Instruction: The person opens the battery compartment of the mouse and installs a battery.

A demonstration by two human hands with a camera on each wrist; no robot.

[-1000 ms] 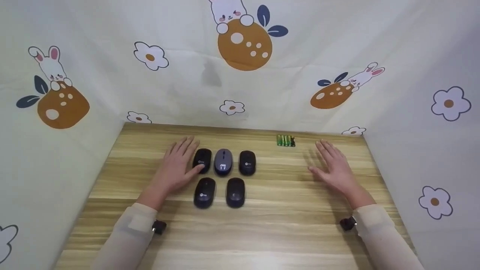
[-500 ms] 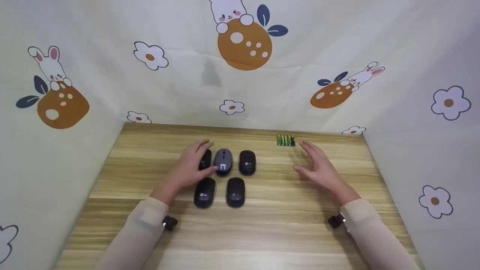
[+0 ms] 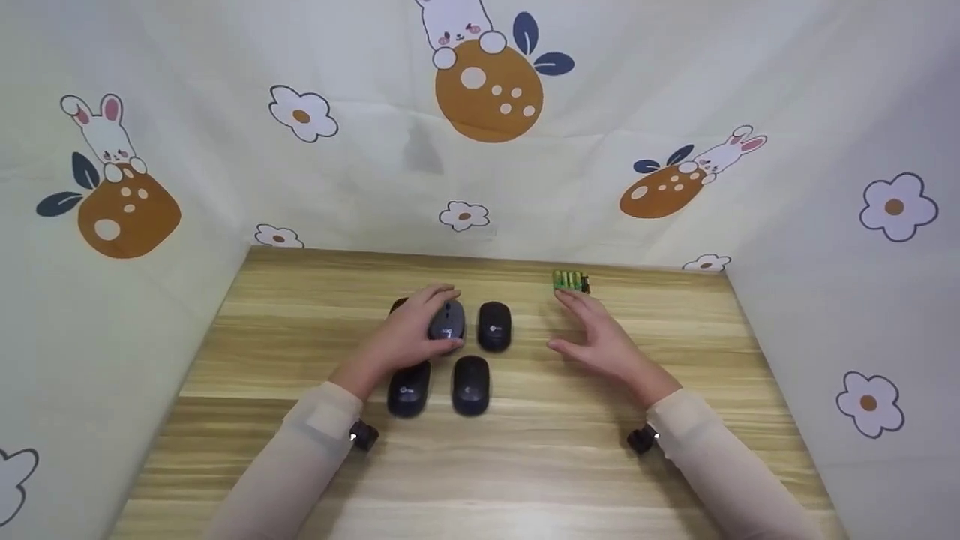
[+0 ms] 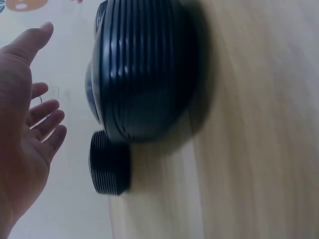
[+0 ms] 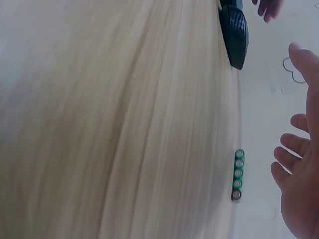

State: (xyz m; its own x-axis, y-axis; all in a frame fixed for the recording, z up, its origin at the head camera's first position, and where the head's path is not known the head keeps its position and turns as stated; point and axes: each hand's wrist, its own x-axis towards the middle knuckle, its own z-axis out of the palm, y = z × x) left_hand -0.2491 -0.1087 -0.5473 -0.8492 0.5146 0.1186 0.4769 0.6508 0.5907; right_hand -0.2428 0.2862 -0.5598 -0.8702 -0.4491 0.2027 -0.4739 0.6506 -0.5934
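My left hand (image 3: 409, 330) hovers over the back row of computer mice, fingers relaxed and thumb apart, holding nothing. Beneath it, a grey mouse (image 3: 448, 319) is partly covered, and a black mouse (image 3: 397, 304) is mostly hidden. Another black mouse (image 3: 495, 327) lies just to the right. Two more black mice, one at left (image 3: 409, 391) and one at right (image 3: 471, 386), form the front row. With loosely spread fingers, my right hand (image 3: 604, 341) is raised above the table near a row of green batteries (image 3: 570, 280). Its fingertips overlap them in the head view, but the right wrist view shows them apart.
The wood-grain table (image 3: 555, 465) meets a pale printed cloth (image 3: 360, 180) at the back and both sides. Small dark cameras sit at both wrists, the left camera (image 3: 364, 435) and the right camera (image 3: 642, 439).
Both hands have moved inward toward each other. The left passed from the back-left black mouse to above the grey one; the right came left toward the batteries. Mice and batteries stayed put.
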